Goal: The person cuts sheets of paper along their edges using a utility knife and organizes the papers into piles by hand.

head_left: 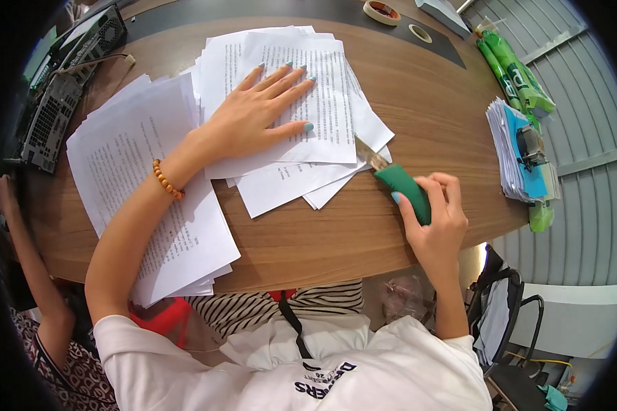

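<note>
My left hand (260,113) lies flat, fingers spread, on the top printed sheet (322,89) of an uneven paper stack. More sheets (274,192) stick out below and to the right of it. My right hand (439,212) is wrapped round the green handle of a knife (404,188). Its worn metal blade points up and left, with the tip at the right edge of the sheets; whether it touches them I cannot tell. A second pile of printed paper (137,151) lies under my left forearm, which wears a beaded bracelet.
An opened computer case (55,116) stands at the left. Rolls of tape (382,12) lie at the far edge. A clipped paper bundle (507,151) and green packages (514,68) sit at the right. Another person's arm (31,253) shows at the left.
</note>
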Motion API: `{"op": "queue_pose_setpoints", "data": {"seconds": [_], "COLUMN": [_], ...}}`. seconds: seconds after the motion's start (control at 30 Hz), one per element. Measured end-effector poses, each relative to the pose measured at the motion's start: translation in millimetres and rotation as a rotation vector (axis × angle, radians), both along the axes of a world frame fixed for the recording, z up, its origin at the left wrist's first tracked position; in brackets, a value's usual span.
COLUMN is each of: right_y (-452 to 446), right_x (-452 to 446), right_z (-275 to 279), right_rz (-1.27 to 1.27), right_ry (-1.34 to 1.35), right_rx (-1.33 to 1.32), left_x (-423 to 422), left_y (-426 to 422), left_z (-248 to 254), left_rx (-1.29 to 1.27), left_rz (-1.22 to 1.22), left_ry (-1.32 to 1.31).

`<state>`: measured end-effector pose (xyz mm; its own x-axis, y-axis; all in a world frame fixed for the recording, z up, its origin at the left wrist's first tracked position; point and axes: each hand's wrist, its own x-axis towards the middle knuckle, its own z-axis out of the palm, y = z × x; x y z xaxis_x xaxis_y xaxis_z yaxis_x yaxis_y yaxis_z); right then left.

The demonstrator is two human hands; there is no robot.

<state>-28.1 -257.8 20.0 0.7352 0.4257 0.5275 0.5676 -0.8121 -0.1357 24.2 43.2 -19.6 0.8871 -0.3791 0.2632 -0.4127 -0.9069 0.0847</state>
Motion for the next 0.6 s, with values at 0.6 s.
{"op": "queue_pose_setpoints", "data": {"seconds": [0.6], "right_y": [39], "right_x": [114], "right_z": [-1], "right_rz": [0.085], "right_ry": [-0.141], "right_rx": [-0.105], "left_x": [-1], "left_y": [-2], "left_z": [4], "left_rx": [0.003], "left_rz": [0.031], "left_ry": [0.06]}}
